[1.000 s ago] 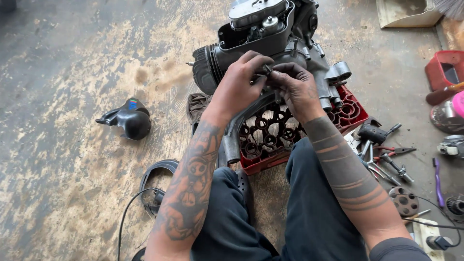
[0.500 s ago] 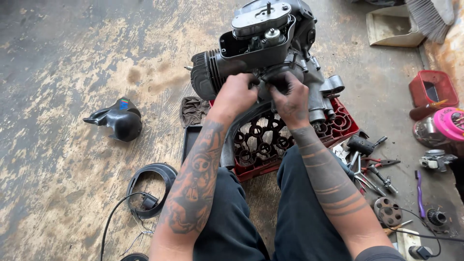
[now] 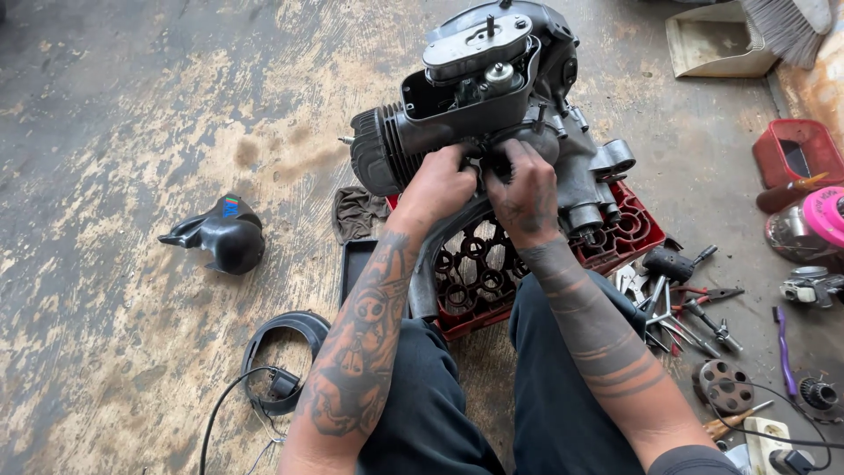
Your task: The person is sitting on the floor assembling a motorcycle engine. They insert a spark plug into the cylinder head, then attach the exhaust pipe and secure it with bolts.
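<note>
The grey engine [image 3: 492,114] sits on a red crate [image 3: 629,233] right in front of the seated person's knees. To the left the worn concrete floor [image 3: 114,114] lies mostly open, with only a black cover [image 3: 224,236], a rag [image 3: 356,211] and a black ring with cable [image 3: 281,356] on it. On the right, a heap of hand tools [image 3: 677,308] crowds the crate's edge. Both hands press on the engine's middle: the left hand [image 3: 440,186] is curled, fingers tucked against the casing; the right hand [image 3: 526,195] also bends its fingers onto it. Whether either pinches a small part, I cannot tell
</note>
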